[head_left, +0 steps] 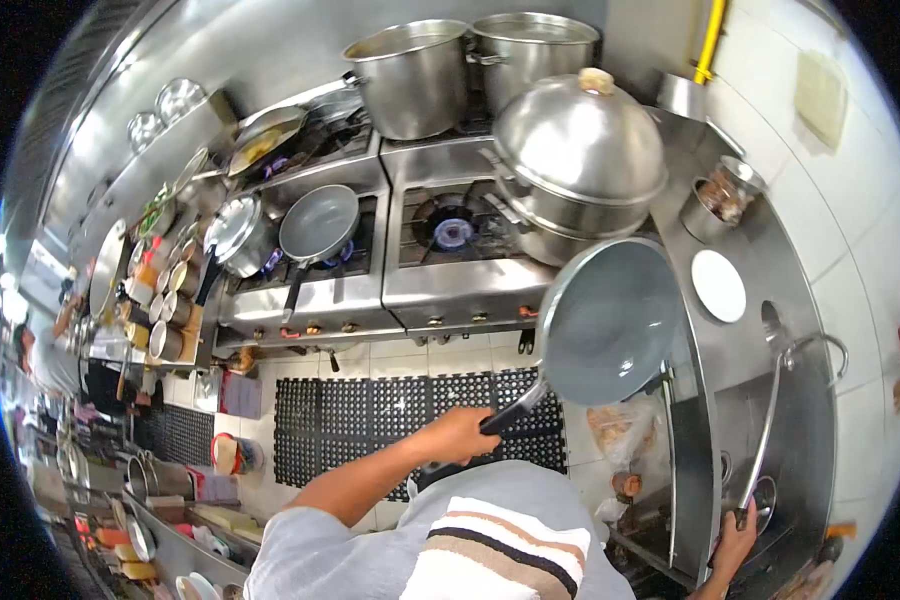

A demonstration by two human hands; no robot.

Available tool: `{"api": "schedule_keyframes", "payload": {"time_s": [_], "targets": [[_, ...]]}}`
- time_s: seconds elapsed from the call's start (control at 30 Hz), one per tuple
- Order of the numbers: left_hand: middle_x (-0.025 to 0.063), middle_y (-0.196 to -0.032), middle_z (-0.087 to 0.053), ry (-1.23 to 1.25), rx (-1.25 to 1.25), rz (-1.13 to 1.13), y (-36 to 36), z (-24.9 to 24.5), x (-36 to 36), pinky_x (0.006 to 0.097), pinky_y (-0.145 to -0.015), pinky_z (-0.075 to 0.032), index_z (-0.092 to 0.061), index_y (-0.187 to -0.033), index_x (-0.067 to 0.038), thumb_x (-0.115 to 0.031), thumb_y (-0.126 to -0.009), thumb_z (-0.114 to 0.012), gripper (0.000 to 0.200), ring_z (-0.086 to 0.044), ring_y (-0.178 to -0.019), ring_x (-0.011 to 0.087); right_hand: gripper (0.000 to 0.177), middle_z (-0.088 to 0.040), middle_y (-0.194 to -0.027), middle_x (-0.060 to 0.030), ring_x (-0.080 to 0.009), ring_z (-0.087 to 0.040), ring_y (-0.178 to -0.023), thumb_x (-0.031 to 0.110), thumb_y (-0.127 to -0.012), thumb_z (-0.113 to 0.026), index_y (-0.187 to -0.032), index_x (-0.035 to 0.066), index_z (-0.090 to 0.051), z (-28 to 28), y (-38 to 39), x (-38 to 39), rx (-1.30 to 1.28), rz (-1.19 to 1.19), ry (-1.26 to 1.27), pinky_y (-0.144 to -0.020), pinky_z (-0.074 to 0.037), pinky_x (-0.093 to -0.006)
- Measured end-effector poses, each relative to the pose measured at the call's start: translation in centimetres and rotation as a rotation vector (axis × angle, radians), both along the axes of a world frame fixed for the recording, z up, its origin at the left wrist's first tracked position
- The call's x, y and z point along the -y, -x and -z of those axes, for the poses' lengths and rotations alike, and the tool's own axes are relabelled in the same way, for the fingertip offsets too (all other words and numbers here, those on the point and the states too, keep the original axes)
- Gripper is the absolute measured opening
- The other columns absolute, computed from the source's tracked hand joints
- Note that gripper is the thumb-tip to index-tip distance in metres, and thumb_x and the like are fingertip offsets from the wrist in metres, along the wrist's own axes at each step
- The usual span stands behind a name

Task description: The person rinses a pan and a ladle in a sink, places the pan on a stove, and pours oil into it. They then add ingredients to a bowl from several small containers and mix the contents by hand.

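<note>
My left hand (pixel 455 436) is closed around the black handle of a large grey frying pan (pixel 615 322). The pan is held up in the air, tilted, with its inner face showing, in front of the stove's right side. At the lower right, my right hand (pixel 736 540) is closed around the dark end of a long metal ladle (pixel 762 450). The ladle's bowl end lies up by a curved metal tap (pixel 832 345), over the steel sink (pixel 770 400).
A lit burner (pixel 454 232) stands uncovered. Around it are a small pan (pixel 319 224), a lidded pot (pixel 240 237), a domed steamer (pixel 580 140) and tall stockpots (pixel 410 85). A white plate (pixel 718 286) lies on the right counter. Another person (pixel 50 355) is far left.
</note>
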State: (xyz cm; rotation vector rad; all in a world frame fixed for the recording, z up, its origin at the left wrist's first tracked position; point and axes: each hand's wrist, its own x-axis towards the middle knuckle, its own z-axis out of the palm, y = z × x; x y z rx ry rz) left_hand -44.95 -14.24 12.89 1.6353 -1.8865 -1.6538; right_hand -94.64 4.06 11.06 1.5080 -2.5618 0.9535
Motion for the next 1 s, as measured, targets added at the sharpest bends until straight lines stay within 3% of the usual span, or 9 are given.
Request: {"api": "schedule_keyframes", "payload": {"time_s": [0.1, 0.23, 0.37, 0.63, 0.73, 0.77, 0.87, 0.93, 1.0], "targets": [[0.0012, -0.053, -0.051, -0.272, -0.129, -0.158, -6.2, 1.4, -2.5, 0.0243, -0.04, -0.037, -0.051, -0.081, 0.0, -0.02, -0.079, -0.059, 0.022, -0.047, -0.04, 0.0091, 0.049, -0.041, -0.058, -0.0007, -0.0052, -0.035, -0.039, 0.008, -0.087, -0.051, -0.133, 0.003, -0.035, -0.9, -5.5, 2.4, 0.59, 0.089, 0.054, -0.031, -0.026, -0.0214], [-0.0012, -0.054, -0.047, -0.415, -0.226, -0.354, -12.8, 4.5, -4.3, 0.023, -0.039, -0.038, -0.049, -0.077, -0.002, -0.017, -0.08, -0.06, 0.019, -0.044, -0.04, 0.0078, 0.05, -0.039, -0.057, -0.0014, -0.0066, -0.036, -0.041, 0.009, -0.089, -0.048, -0.136, 0.002, -0.031, -1.6, -10.9, 5.1, 0.619, 0.116, 0.111, -0.032, -0.031, -0.022], [0.0006, -0.054, -0.049, -0.398, -0.328, -0.54, -17.3, 8.2, -3.3, 0.0241, -0.038, -0.041, -0.05, -0.076, -0.003, -0.018, -0.079, -0.063, 0.02, -0.046, -0.04, 0.0087, 0.05, -0.04, -0.057, -0.0013, -0.0066, -0.036, -0.04, 0.008, -0.089, -0.048, -0.136, 0.004, -0.031, -0.9, -13.9, 6.8, 0.594, 0.056, 0.187, -0.032, -0.031, -0.0221], [0.0027, -0.051, -0.048, -0.248, -0.581, -0.723, -18.6, 14.3, 9.6, 0.0269, -0.038, -0.04, -0.048, -0.066, -0.006, -0.017, -0.079, -0.06, 0.021, -0.046, -0.039, 0.0122, 0.053, -0.041, -0.057, -0.0008, -0.0066, -0.037, -0.042, 0.004, -0.086, -0.049, -0.136, 0.004, -0.032, -4.1, -21.5, 8.0, 0.7, 0.084, 0.176, -0.031, -0.031, -0.0219], [0.0023, -0.055, -0.048, -0.196, -0.685, -0.753, -18.1, 14.8, 13.6, 0.0263, -0.038, -0.039, -0.047, -0.074, -0.006, -0.014, -0.079, -0.059, 0.016, -0.045, -0.042, 0.0109, 0.055, -0.041, -0.056, -0.0011, -0.0065, -0.037, -0.041, 0.003, -0.084, -0.049, -0.136, 0.003, -0.03, -5.4, -23.9, 7.4, 0.68, 0.124, 0.176, -0.031, -0.031, -0.0215], [0.0021, -0.055, -0.048, -0.212, -0.723, -0.764, -17.9, 14.7, 14.1, 0.0262, -0.038, -0.039, -0.046, -0.074, -0.006, -0.014, -0.079, -0.058, 0.015, -0.045, -0.042, 0.0109, 0.055, -0.04, -0.055, -0.0005, -0.0067, -0.036, -0.037, 0.01, -0.086, -0.052, -0.135, 0.001, -0.03, -5.6, -24.3, 7.1, 0.656, 0.084, 0.191, -0.031, -0.03, -0.0215], [0.0019, -0.055, -0.048, -0.205, -0.741, -0.79, -17.7, 12.8, 13.9, 0.0261, -0.039, -0.039, -0.046, -0.074, -0.007, -0.014, -0.079, -0.058, 0.016, -0.045, -0.042, 0.0111, 0.055, -0.04, -0.053, -0.0007, -0.0073, -0.036, -0.036, 0.01, -0.086, -0.052, -0.135, 0.0, -0.03, -5.3, -23.8, 6.4, 0.591, -0.02, 0.179, -0.031, -0.03, -0.0216], [0.0019, -0.055, -0.048, -0.184, -0.706, -0.831, -18.3, 11.4, 12.5, 0.0259, -0.039, -0.039, -0.045, -0.074, -0.007, -0.014, -0.079, -0.058, 0.016, -0.045, -0.042, 0.0112, 0.056, -0.039, -0.053, -0.0009, -0.0078, -0.035, -0.036, 0.008, -0.085, -0.05, -0.136, 0.0, -0.027, -7.0, -26.3, 8.1, 0.637, 0.047, 0.151, -0.031, -0.03, -0.022], [0.002, -0.055, -0.048, -0.177, -0.697, -0.816, -19.4, 9.9, 11.1, 0.026, -0.04, -0.039, -0.045, -0.073, -0.007, -0.015, -0.079, -0.059, 0.017, -0.045, -0.042, 0.0115, 0.059, -0.039, -0.052, -0.001, -0.0082, -0.036, -0.036, 0.006, -0.084, -0.049, -0.137, -0.001, -0.024, -7.5, -26.7, 10.0, 0.767, -0.118, 0.148, -0.03, -0.03, -0.0228]]}}
